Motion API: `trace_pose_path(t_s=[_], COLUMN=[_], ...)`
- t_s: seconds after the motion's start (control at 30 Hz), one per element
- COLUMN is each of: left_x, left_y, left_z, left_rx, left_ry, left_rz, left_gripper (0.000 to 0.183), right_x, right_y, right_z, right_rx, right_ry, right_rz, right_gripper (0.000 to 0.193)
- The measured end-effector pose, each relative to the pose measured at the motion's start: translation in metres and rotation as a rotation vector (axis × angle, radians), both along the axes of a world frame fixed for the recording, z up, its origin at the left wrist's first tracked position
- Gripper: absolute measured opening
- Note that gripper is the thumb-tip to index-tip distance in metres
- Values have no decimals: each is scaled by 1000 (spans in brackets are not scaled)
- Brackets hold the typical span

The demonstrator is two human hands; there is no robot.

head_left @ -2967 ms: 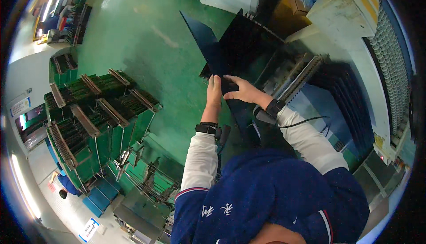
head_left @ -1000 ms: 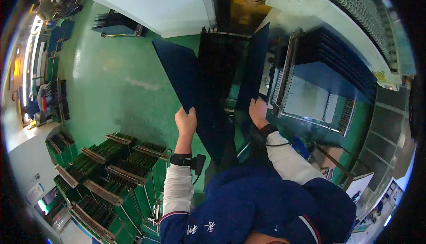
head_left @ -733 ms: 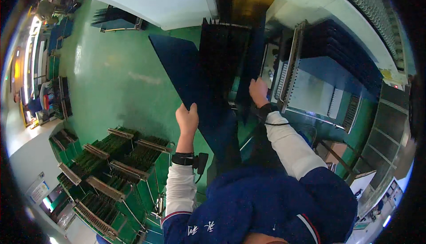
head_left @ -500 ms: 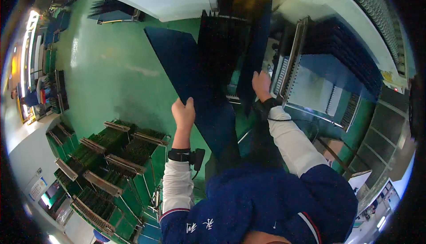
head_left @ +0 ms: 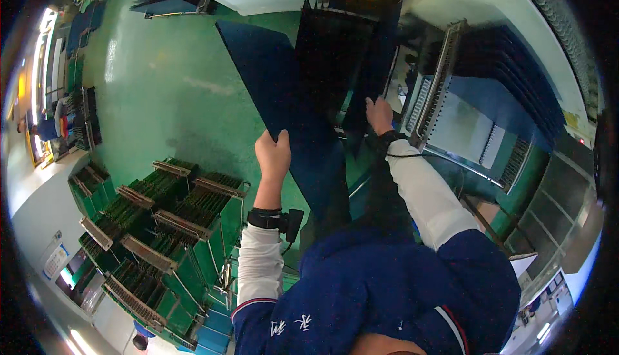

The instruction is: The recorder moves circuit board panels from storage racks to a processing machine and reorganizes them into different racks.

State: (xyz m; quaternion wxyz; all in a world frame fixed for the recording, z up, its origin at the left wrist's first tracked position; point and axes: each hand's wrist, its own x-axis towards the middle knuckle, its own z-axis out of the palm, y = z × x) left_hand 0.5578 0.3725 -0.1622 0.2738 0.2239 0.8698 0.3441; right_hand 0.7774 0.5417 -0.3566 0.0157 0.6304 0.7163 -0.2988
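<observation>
The left hand [head_left: 273,154] grasps a broad, flat, dark-blue panel [head_left: 271,74] by its left edge; the right hand [head_left: 380,115] grips a second dark panel [head_left: 371,74]. Between the panels shows a black, spiky-topped stack [head_left: 332,49]. A silver metal rack with notched rails [head_left: 440,83] stands close beside the right hand; green racks with brown slotted bars [head_left: 149,252] stand lower left.

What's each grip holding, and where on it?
Left grip: a dark blue panel, by its left edge. Right grip: another dark panel, by its right edge.
</observation>
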Motion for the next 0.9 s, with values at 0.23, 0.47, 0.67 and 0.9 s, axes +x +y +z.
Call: trace_pose_path(t_s=[0.23, 0.47, 0.67, 0.9], left_x=[4, 1, 4, 12], left_y=[12, 3, 9, 13], left_z=[15, 4, 1, -6], left_rx=[15, -56, -92, -36], left_ry=[-23, -58, 77, 79], left_rz=[4, 24, -55, -65], left_gripper=[17, 20, 23, 24], right_x=[4, -34, -73, -72], right_y=[-1, -43, -89, -88], right_z=[-3, 83, 153, 169], right_rx=[-25, -228, -527, -605], right_ry=[96, 462, 651, 608], right_rz=[52, 135, 624, 659], right_gripper=[43, 39, 107, 123])
